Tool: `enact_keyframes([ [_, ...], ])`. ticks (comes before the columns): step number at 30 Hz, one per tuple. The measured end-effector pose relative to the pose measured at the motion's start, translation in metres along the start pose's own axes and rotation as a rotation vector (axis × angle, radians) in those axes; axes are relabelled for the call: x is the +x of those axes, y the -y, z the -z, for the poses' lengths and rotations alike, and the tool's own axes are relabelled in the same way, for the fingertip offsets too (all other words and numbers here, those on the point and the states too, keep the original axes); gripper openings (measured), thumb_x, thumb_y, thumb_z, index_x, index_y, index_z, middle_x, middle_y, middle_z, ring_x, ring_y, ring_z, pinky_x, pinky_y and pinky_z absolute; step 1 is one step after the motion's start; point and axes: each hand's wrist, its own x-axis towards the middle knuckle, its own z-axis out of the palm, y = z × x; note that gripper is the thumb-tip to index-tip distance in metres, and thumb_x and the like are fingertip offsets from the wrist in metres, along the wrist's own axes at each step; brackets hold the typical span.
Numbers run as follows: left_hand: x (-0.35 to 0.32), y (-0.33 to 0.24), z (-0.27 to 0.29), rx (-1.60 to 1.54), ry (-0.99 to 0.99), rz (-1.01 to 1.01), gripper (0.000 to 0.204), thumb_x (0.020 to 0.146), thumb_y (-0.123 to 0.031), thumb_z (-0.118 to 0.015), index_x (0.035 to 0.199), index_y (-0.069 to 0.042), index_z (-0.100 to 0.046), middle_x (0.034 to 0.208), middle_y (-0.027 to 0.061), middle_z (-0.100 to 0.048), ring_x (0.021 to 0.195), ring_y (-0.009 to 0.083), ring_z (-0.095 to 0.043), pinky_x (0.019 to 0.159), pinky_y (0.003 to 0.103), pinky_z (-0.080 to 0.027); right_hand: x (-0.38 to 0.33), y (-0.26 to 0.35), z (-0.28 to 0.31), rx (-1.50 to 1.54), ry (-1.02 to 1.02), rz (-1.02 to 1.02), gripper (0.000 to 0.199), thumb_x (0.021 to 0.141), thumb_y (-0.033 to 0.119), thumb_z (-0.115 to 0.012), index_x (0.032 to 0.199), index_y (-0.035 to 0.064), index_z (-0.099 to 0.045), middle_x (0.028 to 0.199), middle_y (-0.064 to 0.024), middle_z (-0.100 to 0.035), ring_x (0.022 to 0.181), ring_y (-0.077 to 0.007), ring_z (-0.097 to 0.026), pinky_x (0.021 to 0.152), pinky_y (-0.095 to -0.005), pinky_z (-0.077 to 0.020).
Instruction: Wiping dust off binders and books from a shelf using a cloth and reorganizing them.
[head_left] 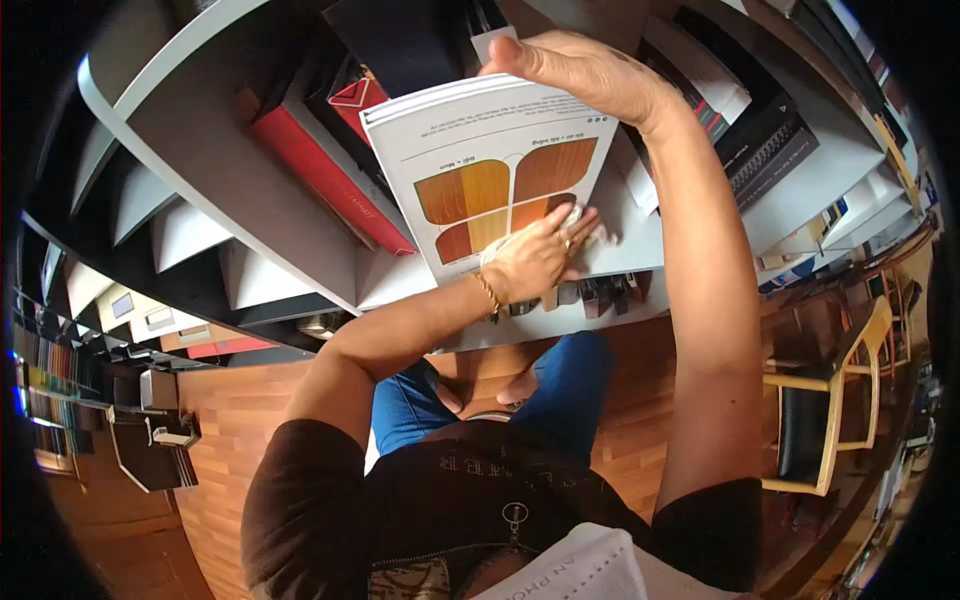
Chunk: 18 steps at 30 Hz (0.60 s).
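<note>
The thick white paper catalogue with wood-toned panels stands tilted on your pale-grey shelf, cover toward you, print inverted; its long axis seems to run upward. Likely heavy, fairly stiff, slick: grasp both side edges. Your left hand, fingers slightly spread, clutches a crumpled white cloth against it; your right arches over the top edge, its grip hidden.

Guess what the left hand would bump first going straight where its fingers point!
Likely the white upright item on the shelf, beyond the cloth under the left hand; depth is unclear.
</note>
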Motion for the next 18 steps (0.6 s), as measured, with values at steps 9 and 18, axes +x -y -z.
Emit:
enact_keyframes([
  [9, -0.104, -0.024, -0.011, 0.133, -0.004, 0.048, 0.06, 0.092, -0.039, -0.045, 0.138, -0.001, -0.046, 0.147, 0.0125, -0.04, 0.136, 0.0255, -0.036, 0.106, 0.043, -0.031, -0.002, 0.009, -0.003, -0.145, 0.064, -0.023, 0.055, 0.089, 0.055, -0.061, 0.103, 0.0019, -0.068, 0.093, -0.0083, -0.067, 0.092, -0.0152, -0.06, 0.082, -0.0288, -0.0462],
  [18, -0.15, 0.0, 0.085, -0.409, -0.822, 0.48, 0.028, 0.068, -0.03, -0.075, 0.09, -0.016, -0.064, 0.1, 0.0065, -0.055, 0.094, 0.0255, -0.048, 0.078, 0.041, -0.034, -0.006, 0.031, -0.024, -0.281, -0.056, -0.094, 0.038, 0.081, 0.037, -0.073, 0.096, 0.0021, -0.068, 0.082, -0.0039, -0.066, 0.079, -0.0117, -0.06, 0.074, -0.028, -0.0473],
])
